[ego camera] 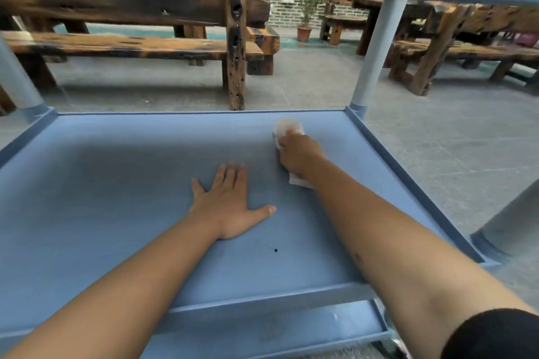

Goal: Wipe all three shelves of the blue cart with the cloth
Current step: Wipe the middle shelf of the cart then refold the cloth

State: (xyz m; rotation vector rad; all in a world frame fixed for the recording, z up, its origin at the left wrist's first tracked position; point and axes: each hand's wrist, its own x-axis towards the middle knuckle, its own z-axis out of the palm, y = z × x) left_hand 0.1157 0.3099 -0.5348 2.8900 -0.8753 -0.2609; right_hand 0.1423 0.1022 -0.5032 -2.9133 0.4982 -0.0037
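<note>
Wiping middle shelf (122, 183) far-right corner: right hand (299, 156) grips cloth (287, 128), left hand (226, 204) spread flat; bottom shelf (291, 329) looks undone.

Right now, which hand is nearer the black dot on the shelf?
Left. The left hand lies flat on the shelf just beyond the dot; the right hand grips the cloth much farther back, toward the right corner.

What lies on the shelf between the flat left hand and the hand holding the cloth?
Nothing: in the head view, only bare blue shelf separates the left hand from the right hand gripping the cloth.
</note>
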